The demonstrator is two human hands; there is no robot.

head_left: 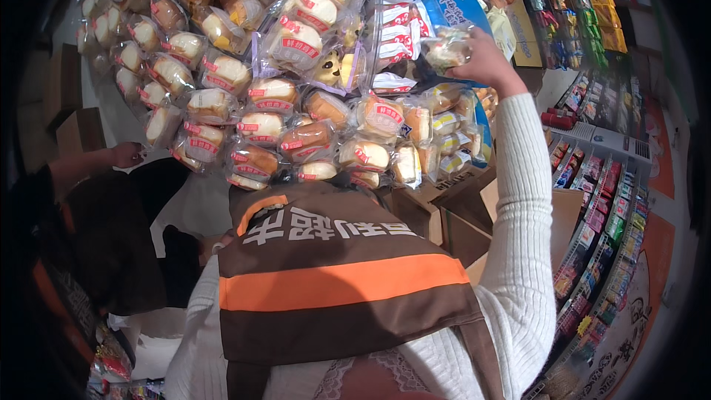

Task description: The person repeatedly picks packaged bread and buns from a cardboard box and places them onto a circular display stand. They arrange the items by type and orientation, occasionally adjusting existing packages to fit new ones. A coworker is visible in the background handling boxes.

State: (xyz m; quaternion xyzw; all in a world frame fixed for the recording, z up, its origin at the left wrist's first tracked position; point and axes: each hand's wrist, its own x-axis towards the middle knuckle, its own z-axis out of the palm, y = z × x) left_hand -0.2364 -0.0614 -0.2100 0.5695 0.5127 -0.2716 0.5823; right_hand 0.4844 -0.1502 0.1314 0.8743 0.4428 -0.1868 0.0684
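My right hand [485, 64] reaches out at the upper right, its fingers closed on a clear-wrapped food pack [447, 52]. The pack looks pale inside; its exact kind I cannot make out. Beside it stand red-and-white packets [400, 33] in a clear holder and a blue display panel [455, 4]. A large heap of wrapped bread buns [270, 94] spreads in front of me and to the left. Only a bit of my left hand [210, 246] shows low at my left side by the apron, and its fingers are hidden.
A co-worker's hand [127, 154] is by the heap's left edge. Open cardboard boxes [463, 233] stand below the heap on the right. Shelves of colourful packets [603, 215] line the far right. More brown boxes [80, 133] sit at the left.
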